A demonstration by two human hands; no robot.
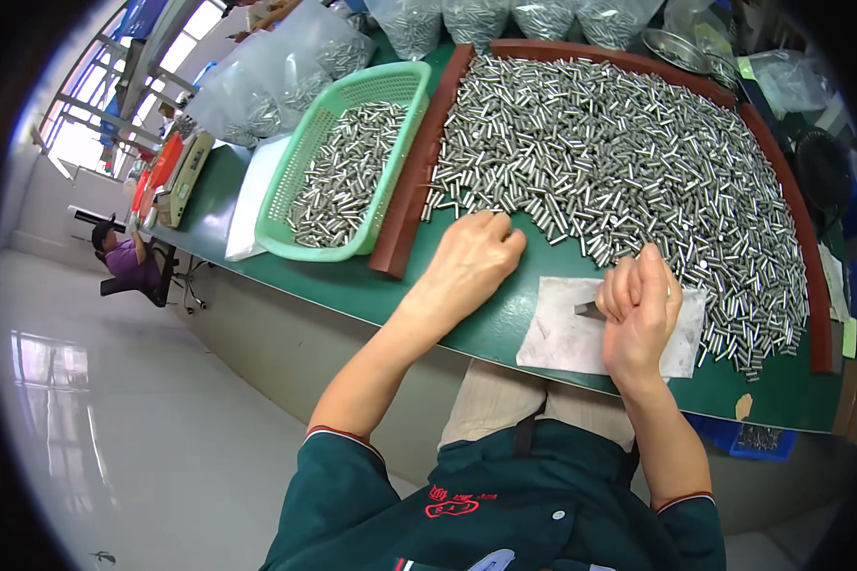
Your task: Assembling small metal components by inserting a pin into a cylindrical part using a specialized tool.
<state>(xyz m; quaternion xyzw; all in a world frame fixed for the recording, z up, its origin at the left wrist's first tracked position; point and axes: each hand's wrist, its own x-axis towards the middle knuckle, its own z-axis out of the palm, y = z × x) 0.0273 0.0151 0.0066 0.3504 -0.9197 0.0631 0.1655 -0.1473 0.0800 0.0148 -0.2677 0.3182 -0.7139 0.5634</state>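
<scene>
A wide heap of short, shiny metal pins covers much of the green tabletop. At the heap's near left edge my left hand rests with its back up and fingers curled under. Whatever is under or in those fingers is hidden. Over a smudged white cloth, my right hand is closed in a fist with the thumb side up. From its little-finger side a short grey metal piece sticks out; the rest of it is covered by the hand.
Brown-red strips border the heap. Left of them stands a light green basket holding more pins. Clear bags of pins line the back, beside a metal bowl. A blue bin sits below the right edge. Another person sits far left.
</scene>
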